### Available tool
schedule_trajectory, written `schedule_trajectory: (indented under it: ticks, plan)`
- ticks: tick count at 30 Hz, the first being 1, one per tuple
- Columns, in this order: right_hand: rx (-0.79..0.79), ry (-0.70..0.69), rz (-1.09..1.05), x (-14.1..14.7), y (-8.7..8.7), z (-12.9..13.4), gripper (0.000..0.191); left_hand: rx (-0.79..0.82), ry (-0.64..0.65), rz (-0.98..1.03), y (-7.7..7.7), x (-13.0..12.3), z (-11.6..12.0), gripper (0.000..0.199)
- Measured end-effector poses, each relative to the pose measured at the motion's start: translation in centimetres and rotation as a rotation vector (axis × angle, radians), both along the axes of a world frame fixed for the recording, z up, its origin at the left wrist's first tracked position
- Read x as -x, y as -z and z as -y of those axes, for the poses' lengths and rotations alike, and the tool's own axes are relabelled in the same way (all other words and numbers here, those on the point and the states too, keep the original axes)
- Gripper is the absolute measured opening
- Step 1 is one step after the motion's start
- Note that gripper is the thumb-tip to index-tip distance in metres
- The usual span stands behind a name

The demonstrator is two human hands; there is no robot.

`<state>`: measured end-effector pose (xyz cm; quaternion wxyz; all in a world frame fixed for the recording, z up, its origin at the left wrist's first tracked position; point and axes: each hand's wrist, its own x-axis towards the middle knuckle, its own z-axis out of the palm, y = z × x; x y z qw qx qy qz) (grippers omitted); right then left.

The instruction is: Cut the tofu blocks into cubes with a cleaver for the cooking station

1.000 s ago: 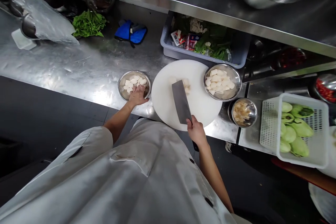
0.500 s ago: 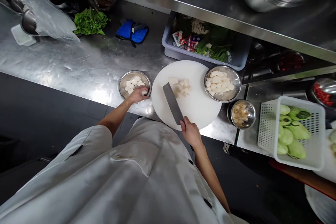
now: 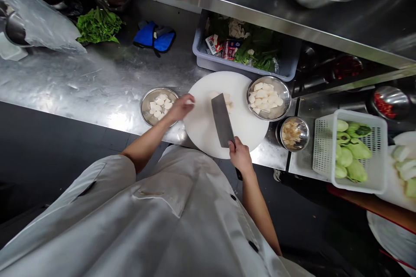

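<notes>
Cleaver [image 3: 222, 120] slants over the board [image 3: 201, 136], right hand's [image 3: 240, 154] grip closed around it; left hand [image 3: 182, 107] curled, pinching a white piece [image 3: 189, 102].

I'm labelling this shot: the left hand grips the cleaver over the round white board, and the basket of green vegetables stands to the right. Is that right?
Not quite: the head view shows the right hand gripping the cleaver over the round white board. The basket of green vegetables does stand to the right.
</notes>
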<state>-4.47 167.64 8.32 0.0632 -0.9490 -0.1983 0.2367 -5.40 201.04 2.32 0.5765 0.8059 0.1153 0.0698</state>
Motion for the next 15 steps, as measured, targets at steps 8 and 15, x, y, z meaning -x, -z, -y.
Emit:
schedule_trajectory:
  ticks: [8, 15]
  plan:
    - [0.006, 0.037, 0.014, 1.6, -0.8, 2.5, 0.028, -0.771, 0.15, -0.071, 0.2, -3.3, 9.8, 0.038]
    - [0.07, 0.045, 0.01, 4.9, -2.0, 4.7, 0.026, -0.663, 0.176, 0.047, 2.4, -0.8, 4.6, 0.04]
